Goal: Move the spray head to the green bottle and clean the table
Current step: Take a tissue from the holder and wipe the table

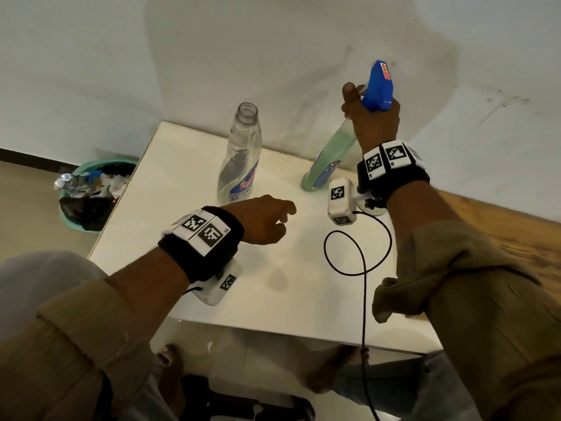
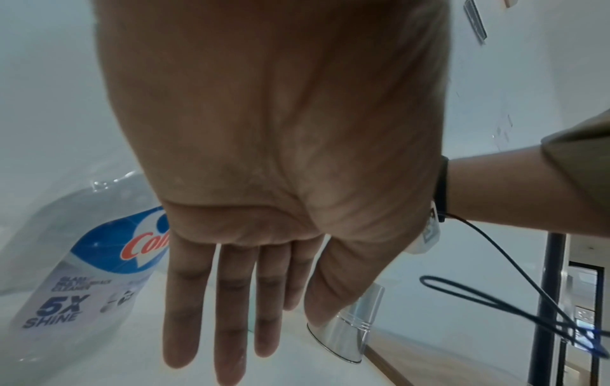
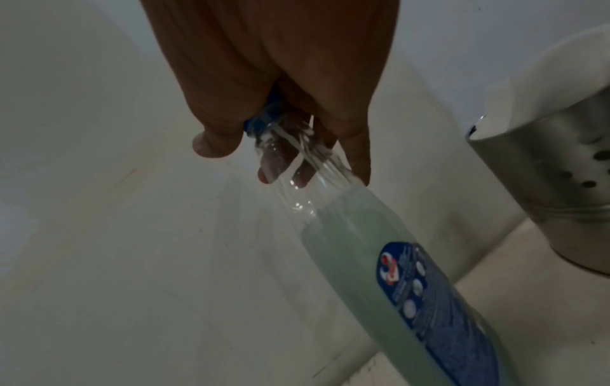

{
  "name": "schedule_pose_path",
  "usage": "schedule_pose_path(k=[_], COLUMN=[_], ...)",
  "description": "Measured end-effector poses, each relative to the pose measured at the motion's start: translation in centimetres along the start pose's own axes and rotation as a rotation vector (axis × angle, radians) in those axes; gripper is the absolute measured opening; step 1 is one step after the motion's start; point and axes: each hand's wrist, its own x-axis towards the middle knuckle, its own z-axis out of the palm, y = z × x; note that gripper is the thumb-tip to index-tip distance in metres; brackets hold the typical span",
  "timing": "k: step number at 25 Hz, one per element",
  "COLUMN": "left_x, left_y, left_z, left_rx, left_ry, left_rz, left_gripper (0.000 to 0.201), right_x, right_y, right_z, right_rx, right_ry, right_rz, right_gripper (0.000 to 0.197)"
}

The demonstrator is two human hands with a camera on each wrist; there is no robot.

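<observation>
The green bottle (image 1: 331, 153) leans on the white table (image 1: 170, 232) at the back right, and the blue spray head (image 1: 379, 86) sits on its neck. My right hand (image 1: 373, 120) grips the neck just under the head; in the right wrist view my right hand (image 3: 280, 104) wraps the blue collar (image 3: 261, 117) above the green bottle (image 3: 379, 261). A clear bottle (image 1: 243, 153) with no cap stands at the back centre. My left hand (image 1: 267, 220) hovers in front of it, holding nothing. The left hand (image 2: 231, 300) shows straight fingers beside the clear bottle (image 2: 82, 274).
A green bin (image 1: 91, 196) full of rubbish stands on the floor left of the table. A metal cup (image 3: 561, 182) stands right of the green bottle. A black cable (image 1: 361, 253) loops over the table's front right. A wall runs behind the table.
</observation>
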Motion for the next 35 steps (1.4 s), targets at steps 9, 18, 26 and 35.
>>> schedule_pose_path(k=[9, 18, 26, 35], left_x=[0.4, 0.8, 0.9, 0.7], left_y=[0.3, 0.1, 0.1, 0.0], left_z=[0.1, 0.6, 0.7, 0.8], left_rx=[-0.03, -0.004, -0.02, 0.038], left_ry=[0.105, 0.279, 0.306, 0.1], left_rz=[0.045, 0.009, -0.009, -0.034], left_gripper=[0.039, 0.033, 0.031, 0.034], right_x=[-2.5, -5.9, -5.8, -4.8], right_y=[0.6, 7.8, 7.3, 5.6], right_z=[-11.0, -14.0, -13.2, -12.5], right_rx=[-0.507, -0.891, -0.674, -0.529], right_ry=[-0.21, -0.197, -0.08, 0.188], right_rz=[-0.109, -0.091, 0.006, 0.082], right_gripper=[0.079, 0.046, 0.047, 0.035])
